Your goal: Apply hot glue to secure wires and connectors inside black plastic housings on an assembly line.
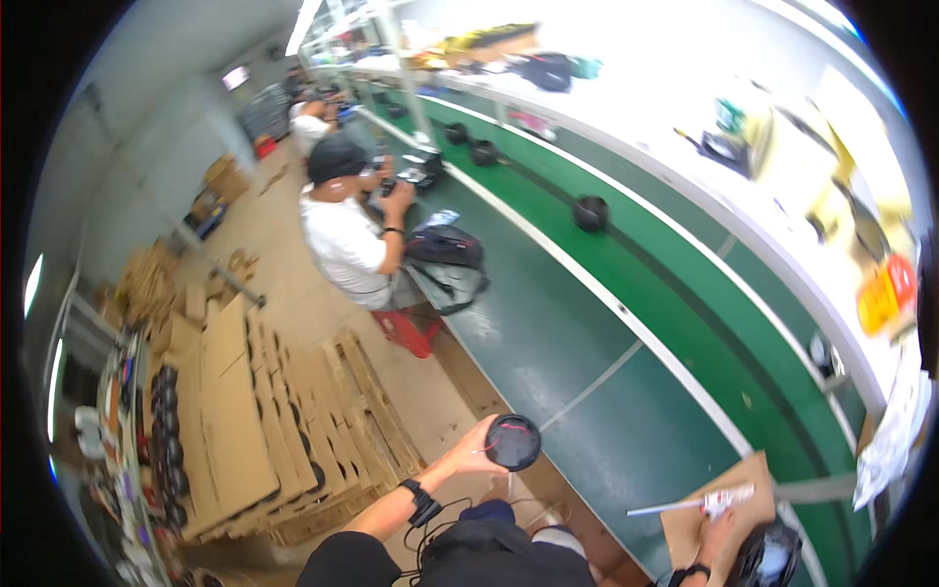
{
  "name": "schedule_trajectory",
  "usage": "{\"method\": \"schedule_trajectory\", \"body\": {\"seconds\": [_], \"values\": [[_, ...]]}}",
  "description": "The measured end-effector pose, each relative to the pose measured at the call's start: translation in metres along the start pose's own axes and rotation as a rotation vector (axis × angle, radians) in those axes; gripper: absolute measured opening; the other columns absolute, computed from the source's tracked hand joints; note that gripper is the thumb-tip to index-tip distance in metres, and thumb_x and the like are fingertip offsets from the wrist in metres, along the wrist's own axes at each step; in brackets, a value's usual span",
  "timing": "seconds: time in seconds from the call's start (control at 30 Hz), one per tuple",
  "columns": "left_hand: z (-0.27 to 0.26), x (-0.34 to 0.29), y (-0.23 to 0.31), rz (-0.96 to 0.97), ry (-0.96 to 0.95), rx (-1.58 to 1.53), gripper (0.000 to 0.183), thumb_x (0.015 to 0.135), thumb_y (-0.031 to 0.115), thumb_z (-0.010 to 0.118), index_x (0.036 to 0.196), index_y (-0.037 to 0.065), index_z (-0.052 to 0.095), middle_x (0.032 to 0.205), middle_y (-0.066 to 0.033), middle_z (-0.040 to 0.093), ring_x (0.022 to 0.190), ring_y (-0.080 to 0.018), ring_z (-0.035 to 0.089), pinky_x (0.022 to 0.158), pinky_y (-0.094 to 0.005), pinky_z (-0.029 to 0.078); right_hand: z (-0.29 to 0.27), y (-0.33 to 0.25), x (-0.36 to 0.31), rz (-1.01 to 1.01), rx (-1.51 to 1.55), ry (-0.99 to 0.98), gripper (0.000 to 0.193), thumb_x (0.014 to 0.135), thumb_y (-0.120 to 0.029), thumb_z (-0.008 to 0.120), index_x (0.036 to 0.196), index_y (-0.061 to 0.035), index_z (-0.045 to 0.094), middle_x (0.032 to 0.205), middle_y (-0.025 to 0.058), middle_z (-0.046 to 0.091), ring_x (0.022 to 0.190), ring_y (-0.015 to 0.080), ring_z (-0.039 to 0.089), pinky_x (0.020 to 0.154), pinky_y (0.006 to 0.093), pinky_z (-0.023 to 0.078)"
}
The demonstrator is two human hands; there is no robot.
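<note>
My left hand (471, 453) holds a round black part (513, 441) with a thin wire on it, raised just off the near edge of the dark green workbench (548, 323). A black wristband sits on that forearm. My right hand (719, 533) shows only partly at the bottom edge, resting on a piece of brown cardboard (729, 489) beside a glossy black rounded object (768, 558); its fingers are mostly hidden. A white tube with a long nozzle (699, 503) lies on the cardboard right by that hand.
A green conveyor belt (685, 284) carries black round parts (590, 212) along the bench. A seated person in a white shirt and dark cap (344, 225) works further down, a black bag (445, 249) beside them. Flattened cardboard and wooden pallets (284, 421) are stacked on the floor at left.
</note>
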State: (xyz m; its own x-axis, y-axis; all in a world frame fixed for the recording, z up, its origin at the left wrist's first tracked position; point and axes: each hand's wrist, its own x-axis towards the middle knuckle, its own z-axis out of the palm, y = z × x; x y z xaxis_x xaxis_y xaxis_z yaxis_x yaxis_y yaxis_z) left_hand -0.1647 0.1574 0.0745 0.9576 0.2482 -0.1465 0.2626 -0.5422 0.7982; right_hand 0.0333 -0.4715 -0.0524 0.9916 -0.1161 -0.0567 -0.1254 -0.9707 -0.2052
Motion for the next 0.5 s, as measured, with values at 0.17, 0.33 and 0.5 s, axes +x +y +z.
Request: {"method": "schedule_trajectory", "body": {"seconds": [0.17, 0.33, 0.5], "values": [[-0.057, -0.15, -0.062, -0.333, 0.495, -0.019, 0.125, 0.048, 0.041, 0.096, 0.145, -0.002, 0.029, 0.137, -0.0223, 0.05, 0.128, -0.0331, 0.051, 0.109, -0.0425, 0.041, -0.038, -0.016, 0.064, -0.174, -0.073, 0.317, 0.044, 0.082, -0.016, 0.063, 0.121, 0.0017, 0.056, 0.111, 0.0236, 0.062, 0.102, 0.0374, 0.06, 0.088, 0.0463, 0.05], [-0.098, -0.333, -0.121, -0.553, 1.079, -0.298, 0.123, 0.051, 0.038, 0.096, 0.145, -0.004, 0.029, 0.136, -0.0217, 0.051, 0.127, -0.0307, 0.051, 0.107, -0.0407, 0.042, -0.073, -0.125, 0.005, -0.254, 0.042, 0.306, 0.029, 0.086, -0.024, 0.059, 0.108, -0.0085, 0.068, 0.101, 0.0143, 0.068, 0.09, 0.0298, 0.064, 0.075, 0.039, 0.052], [-0.161, -0.51, -0.193, -0.738, 1.573, -0.367, 0.102, 0.057, 0.029, 0.093, 0.139, -0.002, 0.039, 0.13, -0.0197, 0.055, 0.118, -0.0302, 0.057, 0.1, -0.0388, 0.046, -0.101, -0.253, -0.211, -0.654, 0.299, 0.351, 0.019, 0.08, 0.005, 0.057, 0.094, 0.0016, 0.069, 0.085, 0.0169, 0.068, 0.079, 0.0286, 0.064, 0.074, 0.0355, 0.053]]}}
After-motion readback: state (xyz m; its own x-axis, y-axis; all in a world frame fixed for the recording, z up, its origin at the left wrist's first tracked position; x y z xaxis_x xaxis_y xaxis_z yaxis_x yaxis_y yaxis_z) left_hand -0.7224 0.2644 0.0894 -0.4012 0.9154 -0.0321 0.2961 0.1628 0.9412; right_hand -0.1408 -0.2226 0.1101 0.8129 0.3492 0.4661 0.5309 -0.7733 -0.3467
